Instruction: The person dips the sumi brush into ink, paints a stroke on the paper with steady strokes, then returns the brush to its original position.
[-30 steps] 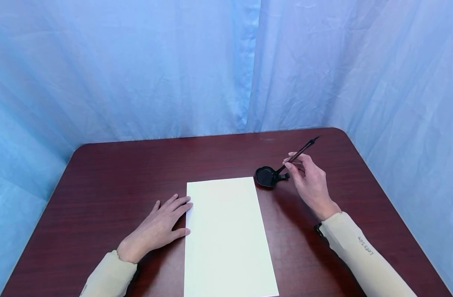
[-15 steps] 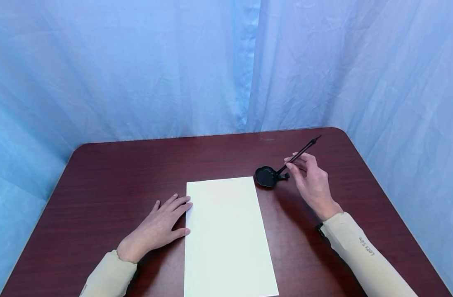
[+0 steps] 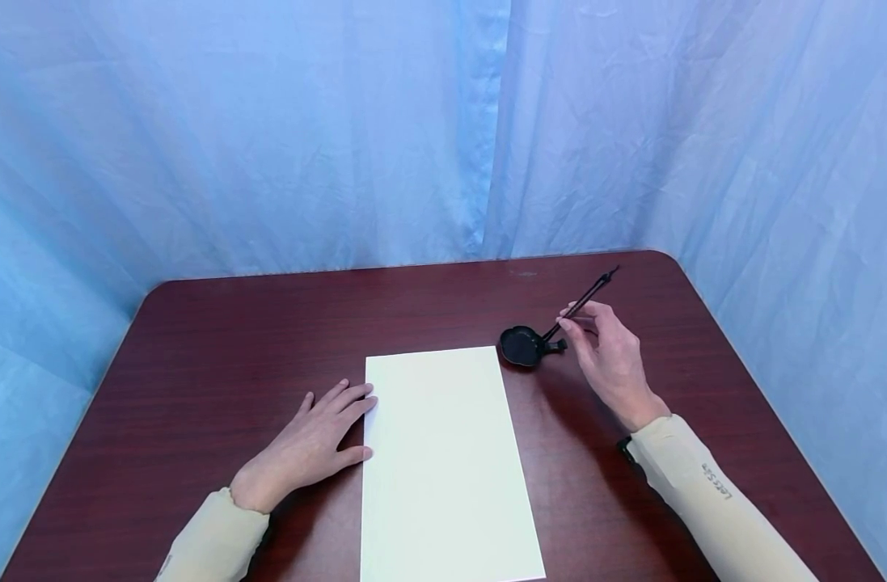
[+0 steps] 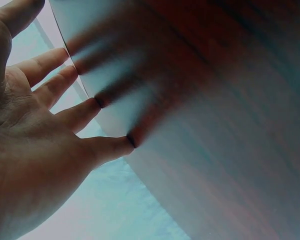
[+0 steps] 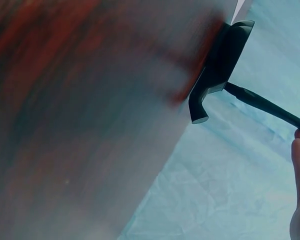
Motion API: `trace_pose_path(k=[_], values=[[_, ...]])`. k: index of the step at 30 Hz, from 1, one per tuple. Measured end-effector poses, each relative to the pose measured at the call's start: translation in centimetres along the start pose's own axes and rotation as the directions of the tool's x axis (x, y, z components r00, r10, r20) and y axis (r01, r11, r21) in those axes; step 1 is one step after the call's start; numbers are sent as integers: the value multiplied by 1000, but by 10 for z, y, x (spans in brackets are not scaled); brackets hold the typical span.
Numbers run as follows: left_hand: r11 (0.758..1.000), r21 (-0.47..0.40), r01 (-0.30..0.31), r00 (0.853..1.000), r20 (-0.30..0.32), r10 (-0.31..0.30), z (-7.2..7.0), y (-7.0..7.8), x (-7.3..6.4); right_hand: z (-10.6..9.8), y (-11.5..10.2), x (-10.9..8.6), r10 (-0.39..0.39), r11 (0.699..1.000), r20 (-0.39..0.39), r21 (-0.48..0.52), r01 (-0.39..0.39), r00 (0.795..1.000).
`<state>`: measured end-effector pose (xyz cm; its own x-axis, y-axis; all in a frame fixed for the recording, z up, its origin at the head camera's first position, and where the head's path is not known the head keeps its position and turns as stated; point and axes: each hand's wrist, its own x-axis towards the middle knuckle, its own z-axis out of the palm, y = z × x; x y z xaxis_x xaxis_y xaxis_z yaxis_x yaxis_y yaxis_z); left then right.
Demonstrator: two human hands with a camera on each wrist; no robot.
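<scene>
My right hand (image 3: pixel 609 356) pinches a dark writing brush (image 3: pixel 592 293) between thumb and fingers. The brush slants, its lower end at the rim of a small black ink dish (image 3: pixel 520 346) with a short handle. In the right wrist view the brush (image 5: pixel 265 104) meets the edge of the dish (image 5: pixel 225 60); its bristles are hidden behind the dish wall. My left hand (image 3: pixel 308 449) lies with spread fingers, index, middle finger and thumb tips on the left edge of a blank white sheet of paper (image 3: pixel 446 469). The left wrist view shows its fingers (image 4: pixel 80 114) spread, holding nothing.
The dark red wooden table (image 3: pixel 268 323) has rounded far corners. Pale blue curtains (image 3: pixel 305 137) hang behind it and along both sides. The dish stands just beyond the paper's far right corner.
The brush's upper end has tilted slightly right, then back left, with small shifts of my right hand. My left hand, the paper and the dish stay in place.
</scene>
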<state>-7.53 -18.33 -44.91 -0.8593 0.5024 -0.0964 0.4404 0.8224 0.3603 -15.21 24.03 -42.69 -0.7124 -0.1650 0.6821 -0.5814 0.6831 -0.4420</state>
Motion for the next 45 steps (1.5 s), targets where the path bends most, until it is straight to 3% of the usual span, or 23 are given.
trace_pose_path(k=[19,32,45], values=[[1000,-14,-1,1000,-1,1,0,-1,0,2,-4,-1,14,999,-27,37,-13,1000],[1000,-13,-4,1000,-6,4,0,0,0,-2,-3,-1,17,1000,-30,-13,-17,999],[1000,-14,2,1000,-3,-2,0,1,-1,-1,-6,-1,36,999,-46,24,-35,998]])
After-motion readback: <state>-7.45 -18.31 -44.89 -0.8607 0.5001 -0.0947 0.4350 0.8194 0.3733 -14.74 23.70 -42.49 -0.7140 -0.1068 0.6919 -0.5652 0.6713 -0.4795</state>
